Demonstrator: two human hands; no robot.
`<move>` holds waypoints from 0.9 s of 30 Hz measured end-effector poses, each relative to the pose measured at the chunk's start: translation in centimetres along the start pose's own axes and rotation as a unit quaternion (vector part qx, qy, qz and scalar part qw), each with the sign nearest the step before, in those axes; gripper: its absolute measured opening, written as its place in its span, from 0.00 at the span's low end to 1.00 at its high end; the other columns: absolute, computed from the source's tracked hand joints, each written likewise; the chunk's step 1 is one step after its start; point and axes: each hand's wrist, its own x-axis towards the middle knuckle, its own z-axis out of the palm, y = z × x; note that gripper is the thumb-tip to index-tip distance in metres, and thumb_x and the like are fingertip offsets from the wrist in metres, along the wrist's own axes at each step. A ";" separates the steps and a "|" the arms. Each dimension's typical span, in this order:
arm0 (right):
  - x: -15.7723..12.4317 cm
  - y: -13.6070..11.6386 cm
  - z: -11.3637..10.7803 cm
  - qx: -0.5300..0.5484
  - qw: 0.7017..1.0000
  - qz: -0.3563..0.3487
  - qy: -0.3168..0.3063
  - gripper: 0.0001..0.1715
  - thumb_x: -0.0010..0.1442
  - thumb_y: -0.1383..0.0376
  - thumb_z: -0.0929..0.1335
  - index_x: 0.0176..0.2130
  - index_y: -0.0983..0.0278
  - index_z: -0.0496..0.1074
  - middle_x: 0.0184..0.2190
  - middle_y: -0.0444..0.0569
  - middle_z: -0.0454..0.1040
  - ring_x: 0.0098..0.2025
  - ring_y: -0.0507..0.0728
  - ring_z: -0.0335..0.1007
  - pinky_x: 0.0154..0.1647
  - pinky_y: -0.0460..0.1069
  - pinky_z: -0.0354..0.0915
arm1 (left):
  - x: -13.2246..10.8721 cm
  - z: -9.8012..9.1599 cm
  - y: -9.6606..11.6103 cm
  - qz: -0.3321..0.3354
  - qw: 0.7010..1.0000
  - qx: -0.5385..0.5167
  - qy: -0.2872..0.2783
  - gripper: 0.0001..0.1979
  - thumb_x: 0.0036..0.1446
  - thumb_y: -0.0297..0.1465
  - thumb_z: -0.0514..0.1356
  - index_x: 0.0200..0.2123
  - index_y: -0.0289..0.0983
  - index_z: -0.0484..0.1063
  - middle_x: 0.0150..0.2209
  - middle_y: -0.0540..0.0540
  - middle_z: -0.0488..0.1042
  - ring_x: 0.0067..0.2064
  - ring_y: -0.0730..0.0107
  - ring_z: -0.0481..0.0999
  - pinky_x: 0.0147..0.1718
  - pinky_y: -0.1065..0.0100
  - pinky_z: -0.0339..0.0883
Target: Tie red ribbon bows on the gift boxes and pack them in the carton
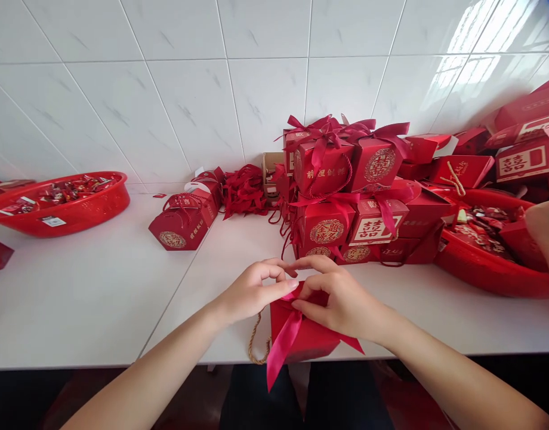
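Note:
A red gift box (308, 337) stands at the table's front edge, right in front of me. Pink-red ribbon (284, 343) lies over its top, one tail hanging down past the edge and another sticking out at the right. My left hand (261, 286) pinches the ribbon at the top of the box, thumb against fingers. From the right, my right hand (332, 292) also pinches ribbon there, its fingertips close to the left ones. The knot area is partly hidden by my fingers. A twisted tan cord handle (256, 343) loops out on the box's left side.
Stacked red boxes with bows (355, 203) rise just behind my hands. Red basins of wrapped sweets stand left (91, 206) and right (489, 269). Farther back are lying boxes (182, 221) and a ribbon heap (244, 191). Another person's hand (545, 233) shows at the right edge.

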 end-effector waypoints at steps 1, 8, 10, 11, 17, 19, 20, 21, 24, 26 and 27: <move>0.0 0.0 0.0 0.000 1.000 0.002 -0.001 0.07 0.55 0.69 0.71 0.25 0.63 0.75 0.49 0.54 0.71 0.51 0.61 0.69 0.50 0.57 0.66 | 0.0 -0.1 0.0 0.001 0.999 0.031 0.004 0.16 0.55 0.39 0.60 0.21 0.37 0.70 0.46 0.44 0.72 0.50 0.58 0.72 0.51 0.62 0.61; 0.0 0.3 0.0 0.006 1.000 0.004 -0.004 0.08 0.54 0.70 0.71 0.24 0.64 0.72 0.51 0.52 0.71 0.50 0.59 0.69 0.49 0.56 0.66 | 0.1 -0.6 -0.3 0.023 0.993 0.117 0.010 0.16 0.55 0.40 0.59 0.21 0.37 0.67 0.47 0.45 0.70 0.50 0.59 0.72 0.52 0.61 0.60; 0.0 0.4 0.1 0.002 1.000 0.000 -0.003 0.08 0.55 0.69 0.71 0.25 0.64 0.72 0.51 0.52 0.71 0.50 0.60 0.69 0.50 0.56 0.66 | 0.2 -0.5 -0.6 0.029 0.991 0.132 0.019 0.15 0.55 0.38 0.59 0.20 0.37 0.66 0.46 0.45 0.70 0.50 0.59 0.71 0.53 0.60 0.59; -0.1 0.5 0.1 0.001 1.000 0.000 -0.003 0.08 0.55 0.69 0.71 0.25 0.64 0.72 0.51 0.53 0.71 0.50 0.60 0.69 0.50 0.56 0.65 | 0.3 -0.4 -0.8 0.031 0.990 0.134 0.025 0.15 0.55 0.38 0.59 0.20 0.37 0.66 0.45 0.45 0.70 0.50 0.59 0.71 0.54 0.60 0.58; -0.4 0.5 0.2 0.044 0.999 0.023 -0.007 0.06 0.56 0.70 0.70 0.27 0.64 0.73 0.50 0.53 0.71 0.50 0.58 0.71 0.50 0.53 0.66 | -0.3 0.3 -2.0 0.036 0.996 0.074 0.038 0.16 0.58 0.39 0.57 0.21 0.38 0.63 0.48 0.44 0.70 0.53 0.60 0.69 0.55 0.62 0.58; -0.5 0.4 -0.1 0.059 0.998 0.020 -0.021 0.05 0.57 0.69 0.69 0.29 0.64 0.73 0.49 0.53 0.72 0.49 0.57 0.72 0.49 0.52 0.67 | -0.8 0.5 -2.4 0.046 0.996 0.065 0.044 0.14 0.58 0.38 0.57 0.24 0.38 0.66 0.49 0.44 0.70 0.56 0.60 0.67 0.57 0.61 0.56; -0.6 0.4 -0.2 0.062 0.997 0.016 -0.030 0.05 0.58 0.69 0.68 0.29 0.64 0.73 0.48 0.53 0.72 0.48 0.57 0.72 0.48 0.51 0.67 | -1.0 0.5 -2.6 0.049 0.996 0.062 0.047 0.13 0.59 0.38 0.57 0.25 0.38 0.66 0.49 0.44 0.71 0.58 0.59 0.66 0.58 0.60 0.55; -0.7 0.4 -0.4 0.062 0.997 0.010 -0.039 0.05 0.59 0.69 0.68 0.30 0.63 0.73 0.47 0.53 0.73 0.48 0.57 0.72 0.48 0.51 0.68 | -1.2 0.6 -2.8 0.050 0.996 0.059 0.050 0.12 0.59 0.37 0.57 0.25 0.38 0.67 0.49 0.43 0.71 0.59 0.59 0.64 0.59 0.59 0.53; -0.8 0.4 -0.7 0.057 0.997 0.000 -0.059 0.03 0.59 0.69 0.68 0.33 0.63 0.73 0.47 0.53 0.72 0.48 0.56 0.71 0.48 0.50 0.68 | -1.6 0.6 -3.3 0.050 0.996 0.051 0.055 0.12 0.60 0.38 0.57 0.27 0.39 0.68 0.49 0.43 0.72 0.62 0.58 0.61 0.61 0.58 0.52; -0.9 0.5 -0.8 0.057 0.996 0.006 -0.062 0.04 0.58 0.70 0.68 0.33 0.62 0.73 0.48 0.52 0.72 0.49 0.56 0.71 0.49 0.50 0.67 | -1.6 0.7 -3.4 0.058 0.996 0.043 0.058 0.11 0.60 0.38 0.57 0.29 0.39 0.69 0.50 0.43 0.72 0.61 0.58 0.62 0.60 0.58 0.53; -1.0 0.5 -0.9 0.058 0.996 0.012 -0.060 0.04 0.58 0.71 0.68 0.33 0.63 0.72 0.48 0.52 0.72 0.49 0.56 0.71 0.49 0.49 0.67 | -1.6 0.8 -3.4 0.062 0.996 0.037 0.060 0.10 0.61 0.38 0.57 0.32 0.39 0.70 0.50 0.43 0.72 0.60 0.59 0.63 0.60 0.59 0.54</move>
